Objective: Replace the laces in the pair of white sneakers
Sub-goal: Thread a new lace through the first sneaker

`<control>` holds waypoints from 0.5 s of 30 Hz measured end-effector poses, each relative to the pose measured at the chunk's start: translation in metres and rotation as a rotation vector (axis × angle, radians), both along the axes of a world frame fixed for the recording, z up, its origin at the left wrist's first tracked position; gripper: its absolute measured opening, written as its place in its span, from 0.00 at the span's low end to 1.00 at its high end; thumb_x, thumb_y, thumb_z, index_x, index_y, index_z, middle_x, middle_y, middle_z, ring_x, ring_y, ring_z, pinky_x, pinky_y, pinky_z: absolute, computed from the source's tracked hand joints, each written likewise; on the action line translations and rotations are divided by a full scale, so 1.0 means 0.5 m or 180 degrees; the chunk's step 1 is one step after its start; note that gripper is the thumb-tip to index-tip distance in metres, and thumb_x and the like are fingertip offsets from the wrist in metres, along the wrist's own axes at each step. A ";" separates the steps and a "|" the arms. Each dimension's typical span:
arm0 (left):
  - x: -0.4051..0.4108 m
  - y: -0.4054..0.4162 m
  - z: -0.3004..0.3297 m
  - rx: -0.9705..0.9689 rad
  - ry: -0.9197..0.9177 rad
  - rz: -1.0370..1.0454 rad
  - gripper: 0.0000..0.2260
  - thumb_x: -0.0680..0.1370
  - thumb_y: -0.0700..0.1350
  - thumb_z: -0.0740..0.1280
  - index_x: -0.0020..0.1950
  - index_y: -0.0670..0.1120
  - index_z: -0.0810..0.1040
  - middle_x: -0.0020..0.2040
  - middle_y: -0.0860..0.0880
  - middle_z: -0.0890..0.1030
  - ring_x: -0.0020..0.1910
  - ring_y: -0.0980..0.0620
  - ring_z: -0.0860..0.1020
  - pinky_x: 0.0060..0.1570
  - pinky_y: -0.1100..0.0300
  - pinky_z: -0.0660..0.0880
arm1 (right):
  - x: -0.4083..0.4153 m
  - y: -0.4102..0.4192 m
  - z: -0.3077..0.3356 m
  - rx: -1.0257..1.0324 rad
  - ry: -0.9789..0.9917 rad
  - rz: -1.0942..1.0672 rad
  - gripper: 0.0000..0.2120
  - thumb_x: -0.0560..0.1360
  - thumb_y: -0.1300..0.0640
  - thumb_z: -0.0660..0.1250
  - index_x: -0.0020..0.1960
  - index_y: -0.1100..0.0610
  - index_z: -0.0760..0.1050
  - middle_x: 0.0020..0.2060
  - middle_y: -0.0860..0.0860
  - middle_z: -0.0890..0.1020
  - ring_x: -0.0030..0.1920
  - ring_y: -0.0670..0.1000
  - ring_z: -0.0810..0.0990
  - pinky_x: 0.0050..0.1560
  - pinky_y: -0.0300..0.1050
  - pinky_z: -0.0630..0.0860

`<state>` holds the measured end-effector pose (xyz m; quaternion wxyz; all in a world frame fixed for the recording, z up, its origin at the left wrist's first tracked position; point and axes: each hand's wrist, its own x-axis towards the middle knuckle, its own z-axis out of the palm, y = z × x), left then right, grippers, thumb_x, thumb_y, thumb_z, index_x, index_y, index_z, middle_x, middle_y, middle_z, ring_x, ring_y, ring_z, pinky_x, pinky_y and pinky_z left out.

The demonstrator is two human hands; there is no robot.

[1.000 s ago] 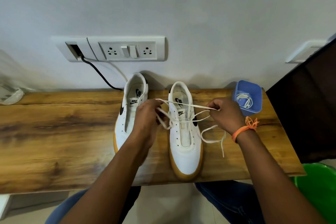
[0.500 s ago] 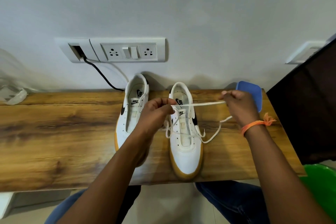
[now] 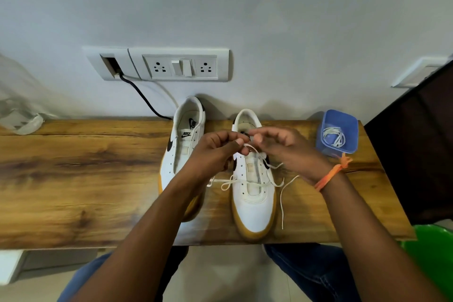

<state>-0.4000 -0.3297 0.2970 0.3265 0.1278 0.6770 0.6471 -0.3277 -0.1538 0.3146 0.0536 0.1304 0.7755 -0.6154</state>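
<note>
- your left hand (image 3: 215, 152) has its grip pinched on the lace (image 3: 247, 182) just above the tongue of the right sneaker (image 3: 253, 186); thumb and curled fingers close on the strand.
- your right hand (image 3: 282, 148) meets it over the shoe's upper eyelets. its fingers are bent, but whether that grip actually holds the lace cannot be told from here.
- the right sneaker stands on the wooden surface (image 3: 73, 179), near its front edge, sole down.
- its long axis runs front to back: toe toward you, heel opening toward the wall.
- the left sneaker (image 3: 182, 152) stands beside it, parallel, pointing the same way, with bare eyelets and no lace visible.
- the lace crosses the lower eyelets; loose loops spill out to both sides, and one free end trails down the surface on the shoe's right.
- a blue container (image 3: 337, 130) near the surface's right end holds another coiled lace (image 3: 333, 135).
- judgement: lacing of this shoe is partly done, the upper rows remain, and the second shoe is untouched.
- advice: keep the strand flat, not twisted, before you feed it.
- even the two ends now; the loose loops suggest unequal slack.
- steady the shoe as you pull, or it may slide toward the near edge.
</note>
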 end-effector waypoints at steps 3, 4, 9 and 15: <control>-0.007 0.005 -0.005 -0.0047 0.0023 0.0093 0.06 0.80 0.40 0.66 0.55 0.40 0.81 0.41 0.43 0.84 0.27 0.53 0.65 0.28 0.63 0.64 | -0.003 -0.018 -0.024 0.0445 0.0074 0.0226 0.08 0.77 0.56 0.69 0.49 0.61 0.82 0.37 0.59 0.84 0.38 0.50 0.83 0.41 0.38 0.76; -0.010 0.003 -0.006 -0.0180 0.0150 0.0042 0.06 0.80 0.40 0.67 0.53 0.40 0.81 0.41 0.43 0.85 0.26 0.54 0.66 0.27 0.64 0.64 | -0.006 -0.010 -0.030 0.0509 0.0069 0.0077 0.08 0.77 0.57 0.69 0.48 0.62 0.82 0.34 0.58 0.83 0.35 0.51 0.81 0.39 0.40 0.76; -0.016 -0.017 -0.013 -0.0649 0.0431 -0.0416 0.07 0.79 0.41 0.69 0.48 0.37 0.83 0.38 0.44 0.85 0.23 0.62 0.70 0.25 0.71 0.66 | 0.003 0.077 -0.041 0.0971 0.0054 -0.1132 0.10 0.79 0.57 0.65 0.44 0.60 0.82 0.29 0.52 0.78 0.29 0.49 0.73 0.32 0.40 0.71; -0.023 -0.023 -0.019 -0.0885 0.0583 -0.0548 0.09 0.80 0.43 0.68 0.47 0.38 0.83 0.38 0.45 0.85 0.25 0.59 0.73 0.28 0.69 0.70 | 0.023 0.141 -0.069 0.2506 -0.0288 -0.1589 0.12 0.77 0.56 0.67 0.39 0.62 0.81 0.38 0.57 0.83 0.40 0.57 0.79 0.40 0.44 0.70</control>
